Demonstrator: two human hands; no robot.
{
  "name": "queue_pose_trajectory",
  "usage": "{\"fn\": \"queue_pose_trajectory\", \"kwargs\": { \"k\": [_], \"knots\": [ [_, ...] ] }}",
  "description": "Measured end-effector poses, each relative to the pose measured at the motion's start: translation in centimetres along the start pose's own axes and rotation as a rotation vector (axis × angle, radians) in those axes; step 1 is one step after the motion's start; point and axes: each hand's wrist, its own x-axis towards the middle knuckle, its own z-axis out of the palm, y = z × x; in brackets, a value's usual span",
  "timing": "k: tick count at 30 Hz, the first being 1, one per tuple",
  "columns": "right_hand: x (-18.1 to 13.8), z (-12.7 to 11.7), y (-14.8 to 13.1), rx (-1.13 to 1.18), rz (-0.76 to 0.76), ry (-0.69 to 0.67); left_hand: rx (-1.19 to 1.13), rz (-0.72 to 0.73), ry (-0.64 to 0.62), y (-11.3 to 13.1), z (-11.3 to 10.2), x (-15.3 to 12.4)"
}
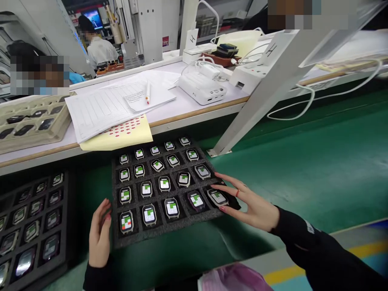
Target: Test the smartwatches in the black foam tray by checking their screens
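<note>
Right hand [247,204] open, fingers [230,189] unclenched on the corner of a black foam tray [117,239] on the green worktop [303,169], with rows of square glass-faced watch bodies [217,197]; left hand [100,236] open alongside. Likely light, stiff, fragile: best taken by the case sides.

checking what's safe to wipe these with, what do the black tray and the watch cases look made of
The black tray looks like dense foam: matte, with a fine grainy surface and cut pockets. The watch cases look like polished metal, going by their bright rims, though plated plastic can't be ruled out.
</note>
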Motion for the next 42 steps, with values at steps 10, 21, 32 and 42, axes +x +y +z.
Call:
{"fn": "queue_pose_trajectory", "kwargs": {
  "k": [10, 21, 32, 42],
  "knots": [
    [1.9, -1.3, 1.8, -0.06, -0.052, -0.155, 0.094, -0.048, 0.033, -3.8, 0.9, 3.1],
    [6.5, 1.8, -1.7, -0.337, -0.234, 0.02, 0.179, 0.022, 0.048, -5.2, 0.8, 3.7],
    [9.7, 3.7, -2.5, -0.507, -0.185, -0.084, 0.211, 0.07, 0.043, -5.8, 0.7, 3.8],
    [7.1, 3.4, -0.4, -0.418, -0.203, 0.205, 0.214, 0.091, 0.025, -6.0, 0.7, 3.8]
  ]
}}
